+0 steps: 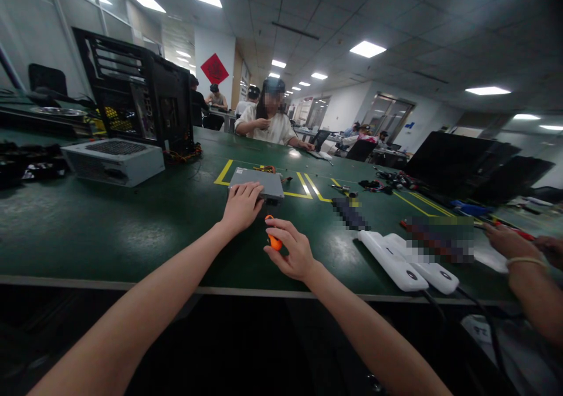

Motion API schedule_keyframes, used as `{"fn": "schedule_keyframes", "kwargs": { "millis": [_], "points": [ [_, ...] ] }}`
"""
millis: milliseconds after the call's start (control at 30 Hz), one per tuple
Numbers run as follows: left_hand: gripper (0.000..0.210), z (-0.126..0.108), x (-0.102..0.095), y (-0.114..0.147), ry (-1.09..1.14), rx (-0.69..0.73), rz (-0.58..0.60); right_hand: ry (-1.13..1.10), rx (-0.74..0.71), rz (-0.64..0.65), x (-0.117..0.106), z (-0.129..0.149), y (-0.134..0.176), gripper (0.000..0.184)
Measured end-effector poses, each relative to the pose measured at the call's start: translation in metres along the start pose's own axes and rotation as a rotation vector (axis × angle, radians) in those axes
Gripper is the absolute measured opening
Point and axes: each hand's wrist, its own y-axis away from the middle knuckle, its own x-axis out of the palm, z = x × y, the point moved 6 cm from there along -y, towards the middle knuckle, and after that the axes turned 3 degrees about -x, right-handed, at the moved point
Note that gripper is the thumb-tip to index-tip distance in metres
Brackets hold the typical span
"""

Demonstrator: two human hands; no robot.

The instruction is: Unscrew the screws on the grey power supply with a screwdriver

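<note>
Lying under left hand [241, 208], beyond right hand [292, 250]: grey box [262, 178].

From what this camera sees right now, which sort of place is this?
Probably an electronics workshop: green workbench, black computer case, and a power supply unit under the left hand.

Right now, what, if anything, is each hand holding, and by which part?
The right hand holds an orange object, though which part is gripped cannot be told. The left hand rests on the grey box.
</note>
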Motion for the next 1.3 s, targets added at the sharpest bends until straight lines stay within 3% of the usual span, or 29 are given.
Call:
{"fn": "schedule_keyframes", "kwargs": {
  "millis": [133, 300, 633, 800, 1033, 1200, 1300],
  "points": [
    [0.035, 0.000, 0.000, 0.000, 0.000, 0.002, -0.003, -0.095, 0.037, -0.032, 0.001, -0.004, 0.002, 0.035],
    [0.035, -0.001, -0.002, 0.000, 0.004, 0.005, -0.005, -0.040, 0.021, 0.073, 0.003, 0.000, 0.001, 0.037],
    [0.036, 0.000, -0.001, 0.000, 0.007, -0.003, 0.011, -0.102, 0.049, 0.008, 0.004, 0.000, 0.001, 0.033],
    [0.036, 0.000, -0.002, 0.000, 0.013, 0.002, -0.002, -0.001, 0.017, 0.093, 0.007, 0.005, 0.000, 0.034],
    [0.035, -0.001, -0.003, 0.000, 0.012, 0.007, 0.004, -0.044, -0.007, 0.025, 0.004, 0.008, -0.003, 0.036],
    [0.034, -0.001, -0.004, 0.000, 0.009, 0.005, 0.005, 0.057, -0.011, 0.099, 0.008, 0.008, -0.001, 0.035],
    [0.035, -0.001, -0.003, 0.000, 0.006, 0.005, 0.000, 0.093, -0.024, 0.064, 0.008, 0.008, -0.001, 0.029]
  ]
}}
